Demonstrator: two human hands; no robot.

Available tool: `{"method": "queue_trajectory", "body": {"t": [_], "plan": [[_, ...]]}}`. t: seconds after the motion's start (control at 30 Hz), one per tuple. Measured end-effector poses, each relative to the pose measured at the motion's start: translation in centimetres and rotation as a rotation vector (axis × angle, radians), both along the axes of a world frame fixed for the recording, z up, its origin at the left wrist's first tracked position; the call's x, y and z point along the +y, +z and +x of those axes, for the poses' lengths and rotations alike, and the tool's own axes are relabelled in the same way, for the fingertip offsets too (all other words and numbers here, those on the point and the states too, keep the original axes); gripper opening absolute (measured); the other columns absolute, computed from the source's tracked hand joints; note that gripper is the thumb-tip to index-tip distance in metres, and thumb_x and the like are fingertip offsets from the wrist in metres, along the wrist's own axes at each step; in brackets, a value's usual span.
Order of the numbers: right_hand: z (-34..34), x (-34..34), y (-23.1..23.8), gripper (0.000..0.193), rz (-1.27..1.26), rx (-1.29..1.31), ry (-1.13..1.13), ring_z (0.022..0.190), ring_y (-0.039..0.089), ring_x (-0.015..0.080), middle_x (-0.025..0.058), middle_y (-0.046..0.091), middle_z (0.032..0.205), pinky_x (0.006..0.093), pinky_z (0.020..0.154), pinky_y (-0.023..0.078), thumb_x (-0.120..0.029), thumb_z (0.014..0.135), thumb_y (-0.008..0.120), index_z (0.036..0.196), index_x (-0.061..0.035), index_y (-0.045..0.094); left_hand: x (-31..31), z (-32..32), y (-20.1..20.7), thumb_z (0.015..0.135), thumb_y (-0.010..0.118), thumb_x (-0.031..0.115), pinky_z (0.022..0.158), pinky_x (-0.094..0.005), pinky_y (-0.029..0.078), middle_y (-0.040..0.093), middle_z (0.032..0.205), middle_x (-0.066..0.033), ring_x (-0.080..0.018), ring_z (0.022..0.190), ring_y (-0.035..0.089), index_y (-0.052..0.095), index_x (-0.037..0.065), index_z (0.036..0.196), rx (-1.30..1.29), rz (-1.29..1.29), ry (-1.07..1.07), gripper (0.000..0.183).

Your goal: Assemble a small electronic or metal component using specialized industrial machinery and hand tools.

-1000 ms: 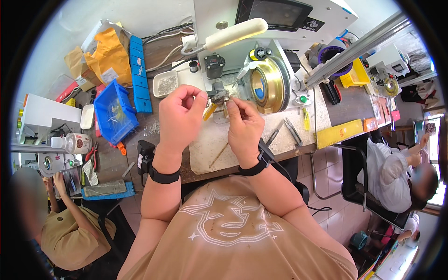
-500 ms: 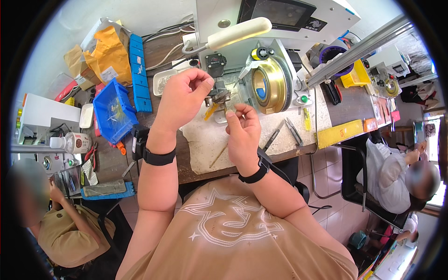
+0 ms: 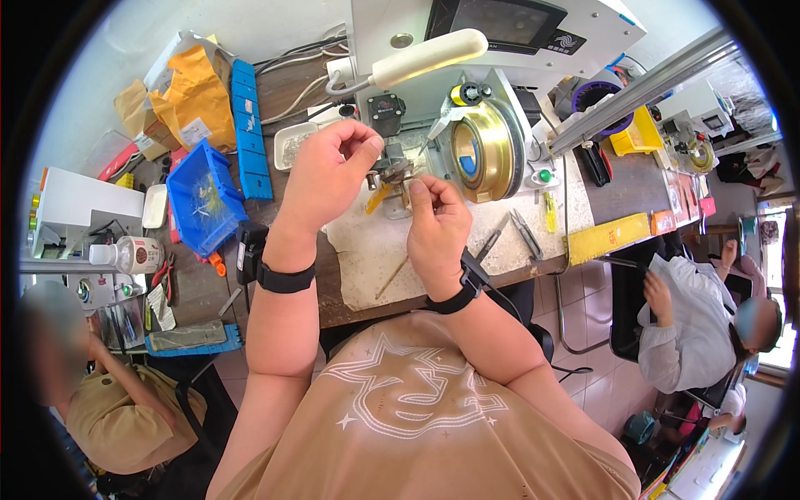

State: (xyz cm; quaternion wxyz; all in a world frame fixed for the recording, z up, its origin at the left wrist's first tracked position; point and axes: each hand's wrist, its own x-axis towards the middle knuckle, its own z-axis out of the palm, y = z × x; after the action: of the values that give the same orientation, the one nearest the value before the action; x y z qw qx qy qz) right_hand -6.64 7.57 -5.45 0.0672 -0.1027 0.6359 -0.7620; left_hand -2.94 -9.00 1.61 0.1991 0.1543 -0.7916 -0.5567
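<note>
A small metal fixture (image 3: 395, 173) with a yellow lever (image 3: 377, 198) sits on the machine in front of me. At its left, my left hand (image 3: 333, 171) is closed, thumb near the curled fingers; whatever it may pinch is too small to make out. My right hand (image 3: 439, 223) is pinched just right of the fixture, thumb against forefinger, and anything between the fingertips cannot be made out. Beyond that hand stands a brass-coloured wheel (image 3: 493, 154) with a small yellow spool (image 3: 467, 94) above it. The left hand partly covers the fixture's near side.
Tweezers (image 3: 527, 235) and a thin grey tool (image 3: 493, 237) lie on the stained mat (image 3: 358, 267). A blue bin (image 3: 223, 229) and a white dish (image 3: 287, 154) stand left. A lamp (image 3: 429, 58) hangs over the machine. People sit at both sides; a yellow strip (image 3: 608, 237) lies right.
My right hand has shifted slightly right and down, its fingers drawn closer together. The left hand stays nearly still. At right, the seated person has turned and parted their hands.
</note>
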Motion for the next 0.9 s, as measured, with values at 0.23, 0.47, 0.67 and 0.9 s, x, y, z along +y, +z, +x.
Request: {"method": "queue_trajectory", "body": {"t": [0.23, 0.47, 0.67, 0.9], "plan": [[1.3, 0.8, 1.3, 0.017, -0.126, -0.192, 0.110, 0.070, 0.049, 0.0034, -0.0031, 0.061, 0.086, 0.0221, 0.062, 0.042, -0.017, 0.104, 0.070, 0.109, -0.0006, 0.067, -0.2, -0.9, 0.3, 0.097, 0.073, 0.020, 0.066, -0.0281, 0.049, 0.069, 0.079, -0.0024, -0.0105, 0.072, 0.059, 0.073, 0.000, 0.099, -0.018, 0.009, -0.053, 0.020], [0.2, 0.8, 1.8, 0.015, -0.426, -0.598, 0.226, 0.063, 0.037, 0.0060, -0.0062, 0.046, 0.078, 0.0234, 0.056, 0.033, -0.023, 0.107, 0.065, 0.107, -0.0089, 0.061, -0.1, -1.4, 1.5, 0.099, 0.071, 0.016, 0.071, -0.0262, 0.046, 0.066, 0.086, 0.0011, -0.0085, 0.078, 0.054, 0.073, 0.001, 0.103, -0.099, -0.159, -0.154, 0.015], [-1.8, 0.0, 2.3, 0.014, -0.519, -0.774, 0.270, 0.058, 0.032, 0.0047, -0.0063, 0.053, 0.083, 0.0243, 0.053, 0.028, -0.021, 0.109, 0.061, 0.113, -0.0076, 0.061, -1.0, -2.5, 1.9, 0.095, 0.072, 0.011, 0.078, -0.0327, 0.050, 0.068, 0.092, -0.0081, -0.0190, 0.084, 0.062, 0.075, 0.000, 0.102, -0.037, -0.290, -0.322, 0.013], [-3.1, -0.9, 2.5, 0.019, -0.544, -0.765, 0.343, 0.061, 0.035, 0.0037, -0.0052, 0.058, 0.091, 0.0237, 0.053, 0.028, -0.023, 0.112, 0.054, 0.120, -0.0074, 0.060, -1.7, -3.8, 2.9, 0.091, 0.075, 0.005, 0.076, -0.0327, 0.050, 0.063, 0.088, -0.0063, -0.0208, 0.085, 0.063, 0.077, 0.002, 0.101, -0.021, -0.457, -0.506, 0.010]]}}
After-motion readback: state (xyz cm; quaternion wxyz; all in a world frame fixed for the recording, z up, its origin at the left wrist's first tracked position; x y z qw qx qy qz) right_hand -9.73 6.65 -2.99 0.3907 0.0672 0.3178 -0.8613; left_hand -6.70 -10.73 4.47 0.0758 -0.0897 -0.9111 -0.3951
